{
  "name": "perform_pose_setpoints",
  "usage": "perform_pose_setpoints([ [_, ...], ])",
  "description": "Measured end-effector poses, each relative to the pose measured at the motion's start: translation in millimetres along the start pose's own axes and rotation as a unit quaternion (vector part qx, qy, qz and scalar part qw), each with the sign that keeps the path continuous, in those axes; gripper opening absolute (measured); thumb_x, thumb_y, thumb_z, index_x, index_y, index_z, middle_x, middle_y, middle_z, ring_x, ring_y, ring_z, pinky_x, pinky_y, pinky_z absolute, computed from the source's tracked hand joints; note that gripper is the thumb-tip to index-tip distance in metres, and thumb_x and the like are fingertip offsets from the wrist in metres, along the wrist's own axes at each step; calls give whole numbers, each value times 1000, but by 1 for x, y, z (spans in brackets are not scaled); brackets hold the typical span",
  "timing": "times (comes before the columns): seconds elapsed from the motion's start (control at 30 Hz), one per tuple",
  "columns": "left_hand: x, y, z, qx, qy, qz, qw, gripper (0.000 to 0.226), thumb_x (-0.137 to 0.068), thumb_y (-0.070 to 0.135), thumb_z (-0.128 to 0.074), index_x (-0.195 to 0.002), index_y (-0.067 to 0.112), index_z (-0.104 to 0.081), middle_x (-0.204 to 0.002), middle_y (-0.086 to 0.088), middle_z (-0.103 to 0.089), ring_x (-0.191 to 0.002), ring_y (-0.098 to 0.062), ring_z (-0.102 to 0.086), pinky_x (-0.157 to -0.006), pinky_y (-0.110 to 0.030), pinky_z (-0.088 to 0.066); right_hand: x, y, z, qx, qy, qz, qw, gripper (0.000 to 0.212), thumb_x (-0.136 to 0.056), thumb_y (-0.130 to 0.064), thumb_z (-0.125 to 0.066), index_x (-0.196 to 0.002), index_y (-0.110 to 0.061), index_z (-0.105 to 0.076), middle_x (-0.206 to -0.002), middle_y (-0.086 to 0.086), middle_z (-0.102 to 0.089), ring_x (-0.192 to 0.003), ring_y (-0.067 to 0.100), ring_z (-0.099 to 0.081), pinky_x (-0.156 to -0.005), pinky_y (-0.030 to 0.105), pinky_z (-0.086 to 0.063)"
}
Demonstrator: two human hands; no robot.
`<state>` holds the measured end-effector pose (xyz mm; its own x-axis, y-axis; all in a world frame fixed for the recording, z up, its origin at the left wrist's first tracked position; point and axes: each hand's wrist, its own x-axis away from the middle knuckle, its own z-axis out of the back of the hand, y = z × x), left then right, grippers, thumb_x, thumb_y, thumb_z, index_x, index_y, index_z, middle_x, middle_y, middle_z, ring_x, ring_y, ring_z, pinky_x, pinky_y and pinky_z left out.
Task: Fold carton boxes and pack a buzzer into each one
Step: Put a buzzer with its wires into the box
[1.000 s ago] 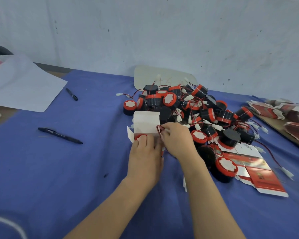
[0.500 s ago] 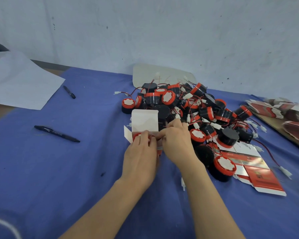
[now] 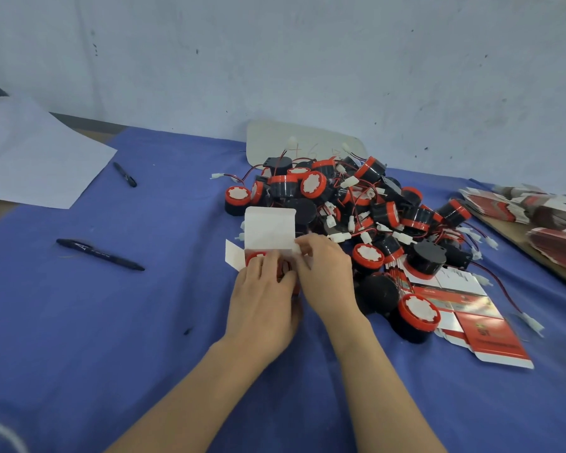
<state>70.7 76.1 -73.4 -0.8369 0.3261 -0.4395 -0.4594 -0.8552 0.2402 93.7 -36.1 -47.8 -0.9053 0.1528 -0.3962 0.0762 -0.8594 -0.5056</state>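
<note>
Head view: left hand (image 3: 262, 291) lies over the carton box (image 3: 270, 228), fingers curled down on its open top, holding it on the desk (image 3: 111, 322). Right hand (image 3: 328, 276) pinches the box at its right edge, just under the lid, on what looks like a small side flap; fingertips blurred, so exact grip is unclear. The lid flap stands upright and open; the left side flap sticks out. A buzzer (image 3: 255, 256) sits inside the box, its red rim showing under the left fingers.

Buzzer pile (image 3: 356, 204) is just behind and to the right of the box. Flat cartons (image 3: 484, 335) lie on the right under a few buzzers. Two pens (image 3: 100, 255) are on the left and a paper sheet (image 3: 36, 158) is at far left.

Step, as I judge it: buzzer loaded, closing the box. Wire can't be seen, likely tucked in. Next move calls for folding both side flaps in, then bending the lid down and tucking its tongue, with the left hand shifting off the opening first. Risk: wire caught under a flap.
</note>
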Motion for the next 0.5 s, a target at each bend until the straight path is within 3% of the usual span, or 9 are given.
perform_pose_setpoints([
  [0.13, -1, 1, -1, -2, 0, 4, 1000, 39, -98, 34, -38, -136, 28, -44, -142, 7, -33, -126, -14, -31, -97, -23, -29, -2, 2, -5, 41, -2, 30, 999, 23, -96, -22, -53, -111, -22, -70, -110, -5, -61, -106, 17, -46, -87, 31, -34],
  [0.27, -3, -4, 0, -7, 3, 6, 1000, 38, -98, 20, -38, -135, 27, -46, -140, 10, -38, -125, -12, -34, -97, -23, -34, -3, 5, -6, 40, -4, 20, 999, 17, -95, -24, -54, -108, -24, -64, -107, -6, -62, -106, 17, -45, -80, 29, -22],
  [0.4, -6, -4, 0, -1, 8, 22, 1000, 32, -99, 20, -38, -129, 24, -49, -132, 9, -45, -118, -12, -40, -92, -23, -36, -3, 3, -5, 109, -25, 3, 994, 20, -94, -31, -53, -106, -25, -69, -120, -5, -47, -113, 18, -34, -88, 29, -26],
  [0.5, -4, -3, -1, 2, 10, 20, 1000, 30, -99, 23, -39, -125, 25, -53, -131, 8, -46, -118, -12, -40, -90, -22, -35, -2, 3, 5, 125, -90, -8, 988, 28, -95, -28, -47, -114, -27, -68, -136, -1, -35, -124, 23, -26, -99, 36, -27],
])
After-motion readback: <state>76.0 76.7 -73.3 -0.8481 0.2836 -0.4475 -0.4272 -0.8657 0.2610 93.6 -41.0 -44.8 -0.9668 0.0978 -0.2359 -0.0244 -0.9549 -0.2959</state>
